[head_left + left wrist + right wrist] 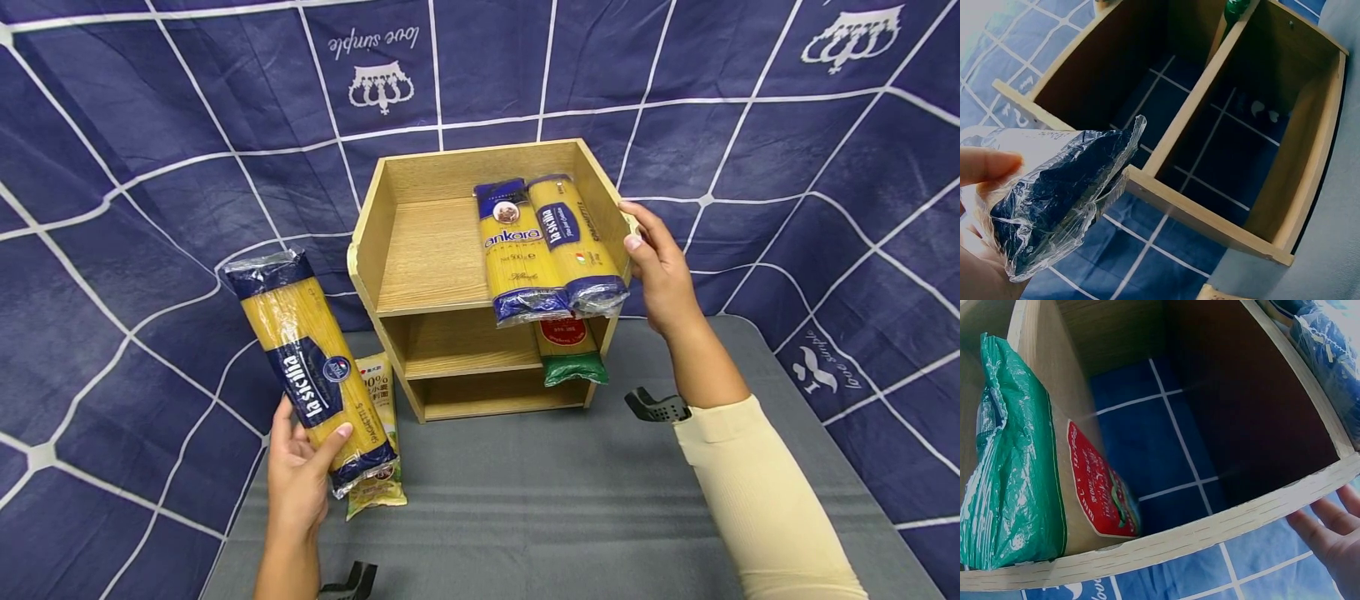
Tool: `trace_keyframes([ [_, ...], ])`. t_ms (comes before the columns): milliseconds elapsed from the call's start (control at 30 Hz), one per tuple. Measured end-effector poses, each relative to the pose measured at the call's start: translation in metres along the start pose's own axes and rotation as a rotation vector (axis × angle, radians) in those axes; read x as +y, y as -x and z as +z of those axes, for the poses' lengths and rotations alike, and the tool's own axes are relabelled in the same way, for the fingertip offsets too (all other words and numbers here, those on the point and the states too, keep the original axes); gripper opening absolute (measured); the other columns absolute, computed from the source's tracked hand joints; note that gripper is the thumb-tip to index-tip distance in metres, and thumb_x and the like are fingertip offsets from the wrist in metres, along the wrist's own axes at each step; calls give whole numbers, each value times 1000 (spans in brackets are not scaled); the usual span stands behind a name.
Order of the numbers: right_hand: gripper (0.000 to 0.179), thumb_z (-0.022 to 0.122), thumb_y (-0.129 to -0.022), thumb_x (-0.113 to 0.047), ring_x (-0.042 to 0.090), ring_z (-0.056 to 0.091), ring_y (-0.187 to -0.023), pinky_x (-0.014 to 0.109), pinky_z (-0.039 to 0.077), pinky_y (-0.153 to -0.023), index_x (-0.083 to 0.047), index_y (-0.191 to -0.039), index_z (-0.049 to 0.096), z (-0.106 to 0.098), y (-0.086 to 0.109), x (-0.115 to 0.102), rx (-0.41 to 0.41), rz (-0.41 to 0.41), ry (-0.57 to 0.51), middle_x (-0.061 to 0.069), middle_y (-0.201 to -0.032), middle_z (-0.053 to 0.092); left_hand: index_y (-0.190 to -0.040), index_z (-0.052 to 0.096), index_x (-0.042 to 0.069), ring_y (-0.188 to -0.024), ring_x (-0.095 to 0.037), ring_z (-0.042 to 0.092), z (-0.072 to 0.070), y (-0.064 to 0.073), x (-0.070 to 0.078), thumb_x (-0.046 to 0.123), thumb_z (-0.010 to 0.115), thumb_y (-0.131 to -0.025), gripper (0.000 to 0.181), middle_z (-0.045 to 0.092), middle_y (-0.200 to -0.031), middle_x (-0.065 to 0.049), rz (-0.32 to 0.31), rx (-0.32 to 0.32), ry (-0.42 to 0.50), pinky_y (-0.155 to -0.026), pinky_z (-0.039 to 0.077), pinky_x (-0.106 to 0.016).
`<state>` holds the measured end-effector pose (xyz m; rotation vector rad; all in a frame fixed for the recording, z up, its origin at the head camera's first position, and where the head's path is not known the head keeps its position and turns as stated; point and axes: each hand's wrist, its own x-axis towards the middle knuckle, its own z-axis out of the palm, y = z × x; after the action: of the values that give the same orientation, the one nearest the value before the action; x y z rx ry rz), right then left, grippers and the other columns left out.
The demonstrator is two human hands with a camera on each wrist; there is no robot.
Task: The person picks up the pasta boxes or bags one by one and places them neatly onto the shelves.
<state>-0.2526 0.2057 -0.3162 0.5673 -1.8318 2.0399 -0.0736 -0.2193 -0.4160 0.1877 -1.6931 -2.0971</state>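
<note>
In the head view, my left hand [300,467] holds a pack of La Sicilia spaghetti [311,367] by its lower end, thumb across the front. The pack tilts in the air left of a wooden shelf [431,250]. Close up, its crinkled clear and dark blue end [1066,200] shows in the left wrist view. My right hand [663,271] grips the upper front corner of the shelf's right side panel, between thumb and fingers. On the top tier, an Ankara spaghetti pack [521,258] and another La Sicilia pack [573,237] lie side by side at the right.
A green-ended pasta pack [573,354] with a red label sticks out of the middle tier at the right. A pale yellow noodle pack [378,496] lies on the grey tabletop [510,508], left of the shelf and partly hidden. Blue checked cloth [750,158] hangs around.
</note>
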Motion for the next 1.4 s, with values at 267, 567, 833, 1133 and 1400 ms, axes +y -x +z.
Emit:
trace_keyframes([
  [267,45,50,-101,-17,21,57,-113,23,54,-81,-19,-146,54,0,0,0,0,-4,4,6,-129,57,-153,38,12,-99,-14,74,5,4,10,-26,62,-82,84,72,-119,-4,45,-17,5,-75,61,-29],
  [567,45,50,-102,-17,22,56,-115,23,54,-81,-18,-147,53,0,0,-1,-3,-5,3,7,-131,57,-152,39,8,-101,-16,74,11,9,16,-25,64,-80,83,73,-120,-5,91,-54,-5,-77,61,-28],
  [833,45,49,-102,-17,22,55,-114,23,54,-82,-19,-147,53,1,1,-2,-6,1,3,7,-129,56,-152,40,6,-101,-14,74,17,15,22,-26,63,-80,82,72,-120,-4,111,-98,-29,-77,61,-28],
  [1133,45,50,-102,-18,22,54,-115,23,54,-82,-20,-147,53,0,2,-3,-1,7,9,5,-129,56,-152,39,10,-98,-12,74,28,21,25,-23,65,-81,82,74,-115,3,38,-157,-120,-77,61,-28],
  [1400,44,50,-102,-18,21,55,-115,23,54,-82,-20,-146,54,2,1,-4,-4,11,10,5,-128,56,-153,38,13,-98,-12,74,35,26,23,-17,68,-83,82,74,-114,6,-16,-194,-174,-77,61,-30],
])
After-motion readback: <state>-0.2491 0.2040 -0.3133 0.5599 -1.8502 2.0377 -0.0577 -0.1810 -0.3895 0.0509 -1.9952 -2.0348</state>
